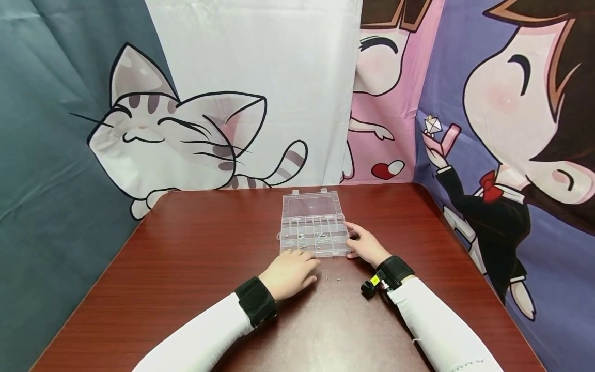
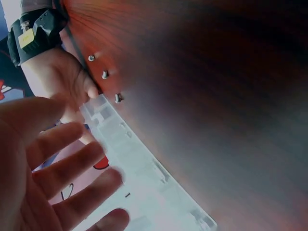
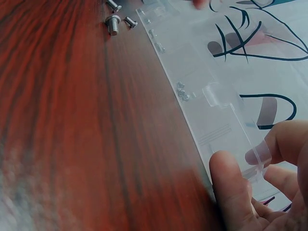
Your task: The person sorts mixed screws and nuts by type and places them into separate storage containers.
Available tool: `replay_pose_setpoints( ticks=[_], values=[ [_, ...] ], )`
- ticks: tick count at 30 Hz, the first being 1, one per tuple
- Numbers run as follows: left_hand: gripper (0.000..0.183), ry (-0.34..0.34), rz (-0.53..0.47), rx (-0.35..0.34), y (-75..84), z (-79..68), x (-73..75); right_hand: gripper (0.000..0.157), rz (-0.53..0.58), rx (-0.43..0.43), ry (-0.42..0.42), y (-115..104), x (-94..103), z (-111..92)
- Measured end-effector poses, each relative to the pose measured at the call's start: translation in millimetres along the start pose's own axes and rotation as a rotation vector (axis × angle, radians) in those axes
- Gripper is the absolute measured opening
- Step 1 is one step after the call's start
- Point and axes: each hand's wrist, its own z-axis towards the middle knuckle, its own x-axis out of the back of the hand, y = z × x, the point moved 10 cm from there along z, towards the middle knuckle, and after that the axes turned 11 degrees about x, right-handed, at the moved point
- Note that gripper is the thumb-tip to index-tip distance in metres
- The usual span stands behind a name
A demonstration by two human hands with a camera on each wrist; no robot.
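A clear plastic compartment box (image 1: 332,253) lies on the table with its lid (image 1: 310,205) folded back. Small metal parts sit in some of its compartments. My right hand (image 1: 368,247) grips the box's right side, thumb at the near edge and fingers around the corner in the right wrist view. Over the front left edge hovers my left hand (image 1: 289,273), its fingers spread and relaxed with nothing held in the left wrist view. Three small loose screws lie on the table in front of the box, among them a larger-headed screw (image 3: 113,24).
The reddish-brown wooden table (image 1: 209,227) extends around the box on all sides. Behind it hang printed cloths, one with a cartoon cat (image 1: 162,144). A black wrist camera (image 1: 369,288) juts from the right wristband, close above the tabletop.
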Motion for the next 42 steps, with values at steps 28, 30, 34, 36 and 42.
replay_pose_setpoints(
  ticks=[28,30,34,36,42],
  values=[
    [0.017,-0.041,0.112,-0.103,22.6,47.3,-20.1,0.067,0.017,0.038,-0.007,-12.9,0.2,0.6],
    [0.014,-0.053,0.121,-0.102,24.2,49.0,-20.7,0.067,0.025,0.038,-0.010,-19.5,0.4,-2.6],
    [0.011,-0.087,0.161,-0.095,27.9,52.6,-24.0,0.067,0.032,0.045,-0.013,-20.7,-0.3,-4.4],
    [0.012,-0.110,0.178,-0.085,29.0,54.6,-28.4,0.067,0.026,0.044,-0.007,-13.2,-0.3,-2.8],
    [0.022,-0.151,0.189,-0.064,30.8,57.6,-39.9,0.067,0.018,0.028,0.013,-0.1,2.0,0.2]
  ],
)
